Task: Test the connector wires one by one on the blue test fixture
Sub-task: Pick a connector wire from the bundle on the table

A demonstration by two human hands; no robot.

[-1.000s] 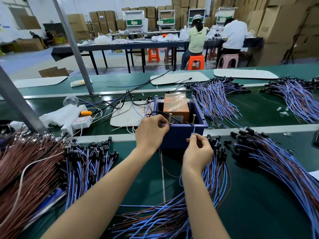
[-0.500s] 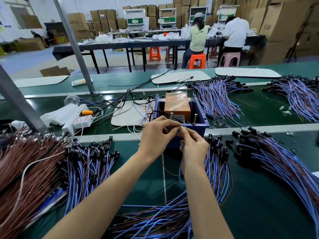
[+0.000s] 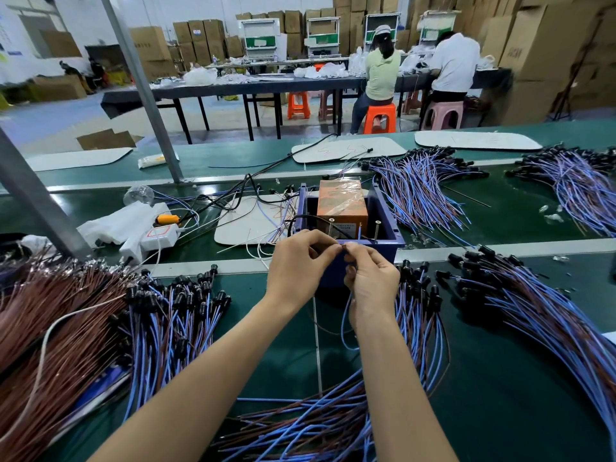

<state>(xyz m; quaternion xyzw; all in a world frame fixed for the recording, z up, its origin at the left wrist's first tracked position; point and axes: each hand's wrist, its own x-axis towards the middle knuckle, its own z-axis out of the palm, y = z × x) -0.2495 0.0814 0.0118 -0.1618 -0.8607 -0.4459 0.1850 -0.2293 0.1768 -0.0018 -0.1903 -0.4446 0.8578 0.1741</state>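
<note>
Two bare hands meet at the near rim of the blue test fixture point(image 3: 388, 216), an open box on a green workbench point(image 3: 500, 395); the left hand point(image 3: 296, 261) and right hand point(image 3: 371, 278) touch fingertips, both pinching one thin blue connector wire point(image 3: 345, 323) that loops down below the right wrist; an orange block point(image 3: 341, 201) sits inside the fixture; piles of blue and brown wires with black connectors point(image 3: 173, 315) lie left, right and near; two seated people point(image 3: 383, 73) work at a far table.
</note>
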